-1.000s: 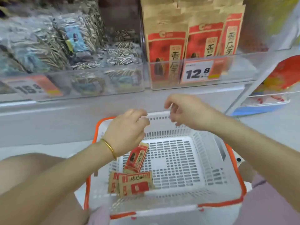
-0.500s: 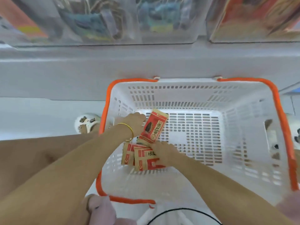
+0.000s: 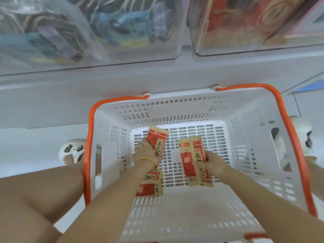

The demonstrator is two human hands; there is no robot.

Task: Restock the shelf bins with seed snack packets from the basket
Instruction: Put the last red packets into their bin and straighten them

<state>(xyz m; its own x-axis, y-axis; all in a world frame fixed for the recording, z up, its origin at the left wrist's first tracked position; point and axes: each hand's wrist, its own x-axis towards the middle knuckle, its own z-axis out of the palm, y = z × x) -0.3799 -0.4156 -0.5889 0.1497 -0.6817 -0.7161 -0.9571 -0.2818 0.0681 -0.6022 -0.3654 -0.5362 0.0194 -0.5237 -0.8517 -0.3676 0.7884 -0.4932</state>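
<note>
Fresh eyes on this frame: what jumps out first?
The white basket with its orange rim fills the middle, with both hands down inside it. The left hand grips a red-and-tan seed packet, the right hand grips a second packet, perhaps with another behind it, and a loose packet lies on the basket floor under the left wrist. Blurred clear shelf bins run along the top.

Before the shelf bins (image 3: 87, 32) sits your basket (image 3: 192, 109); in it, your left hand (image 3: 146, 152) with its packet (image 3: 157, 140) lies left of your right hand (image 3: 211, 163) with its packets (image 3: 191, 149), a loose packet (image 3: 149, 185) nearer you.
</note>
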